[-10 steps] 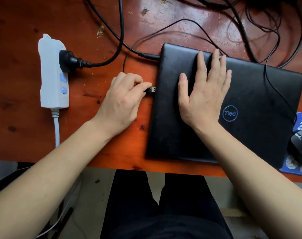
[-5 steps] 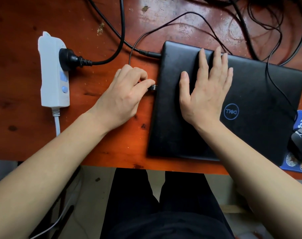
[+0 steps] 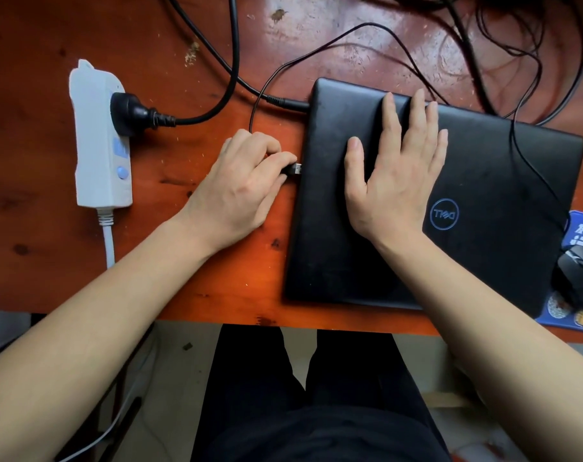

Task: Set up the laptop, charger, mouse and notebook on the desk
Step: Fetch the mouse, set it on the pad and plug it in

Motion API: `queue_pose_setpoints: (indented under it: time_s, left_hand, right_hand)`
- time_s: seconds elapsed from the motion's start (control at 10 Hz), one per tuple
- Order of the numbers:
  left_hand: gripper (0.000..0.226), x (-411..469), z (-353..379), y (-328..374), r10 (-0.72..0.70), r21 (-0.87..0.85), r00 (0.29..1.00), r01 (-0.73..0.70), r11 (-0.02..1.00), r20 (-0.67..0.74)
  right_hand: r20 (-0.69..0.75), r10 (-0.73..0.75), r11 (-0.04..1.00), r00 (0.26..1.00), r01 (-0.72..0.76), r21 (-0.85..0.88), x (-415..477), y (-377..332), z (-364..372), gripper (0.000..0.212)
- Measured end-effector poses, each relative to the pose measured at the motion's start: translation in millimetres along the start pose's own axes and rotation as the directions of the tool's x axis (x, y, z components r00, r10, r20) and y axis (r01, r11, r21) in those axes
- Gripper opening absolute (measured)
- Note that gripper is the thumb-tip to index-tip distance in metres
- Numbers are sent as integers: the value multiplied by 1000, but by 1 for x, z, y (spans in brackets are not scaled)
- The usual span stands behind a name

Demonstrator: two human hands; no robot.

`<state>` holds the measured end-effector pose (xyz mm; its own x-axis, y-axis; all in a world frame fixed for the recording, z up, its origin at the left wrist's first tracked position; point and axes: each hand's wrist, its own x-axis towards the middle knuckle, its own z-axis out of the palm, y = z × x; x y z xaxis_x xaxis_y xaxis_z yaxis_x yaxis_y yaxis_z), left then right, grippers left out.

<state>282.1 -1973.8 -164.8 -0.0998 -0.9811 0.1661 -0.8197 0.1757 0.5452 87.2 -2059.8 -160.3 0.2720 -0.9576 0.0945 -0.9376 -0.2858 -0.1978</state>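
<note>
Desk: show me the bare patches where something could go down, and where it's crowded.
Bare wood: left of the power strip; between the power strip and the left hand pinching the USB plug; the near edge left of the laptop. Crowded: cables behind the laptop, the mouse on its mouse pad at right.

Looking straight down on a reddish-brown wooden desk, its varnish glossy. Up at the far side there's a pale worn patch where the finish is scuffed, and it's catching soft, whitish light. Dark knots dot the left stretch, and small crumbs of debris lie scattered near the top. The desk's front edge glows a brighter orange. Below it is a pale grey-beige floor with a few dark specks. At lower right, a light wooden strip sits under the desk.
</note>
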Motion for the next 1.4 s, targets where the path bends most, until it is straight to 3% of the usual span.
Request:
queue_pose_setpoints:
  time_s: [0.2,0.3,0.5,0.7,0.9,1.0,1.2,1.4]
  left_hand:
    - [21,0,-2,-9,75,123,997,-71,990,-26]
    - [22,-4,-3,-10,38,176,996,-24,984,-76]
    - [22,-8,3,-3,-76,109,994,84,990,-75]
    - [24,3,2,-4,-61,79,998,63,995,-33]
    - [23,-13,0,-18,-289,60,921,315,947,-260]
    - [23,-15,3,-13,-255,139,945,286,948,-205]
    - [21,-14,3,-14,-212,48,947,230,972,-243]
    - [24,-13,-1,-11,-268,-87,929,254,963,-256]
  right_hand:
    - [-2,7,1000,1000,-7,12,-1,1,0,64]
    - [5,8,1000,1000,-8,8,0,1,0,64]
    - [10,9,1000,1000,-10,8,-1,0,-1,65]
    - [2,3,1000,1000,-3,23,-1,1,0,64]
    - [-2,4,1000,1000,-4,17,-2,0,0,64]
    - [0,-6,999,1000,6,32,-2,0,1,64]
    - [-11,-1,1000,1000,1,14,-1,1,1,64]
    - [-11,-1,1000,1000,1,22,-1,1,1,63]
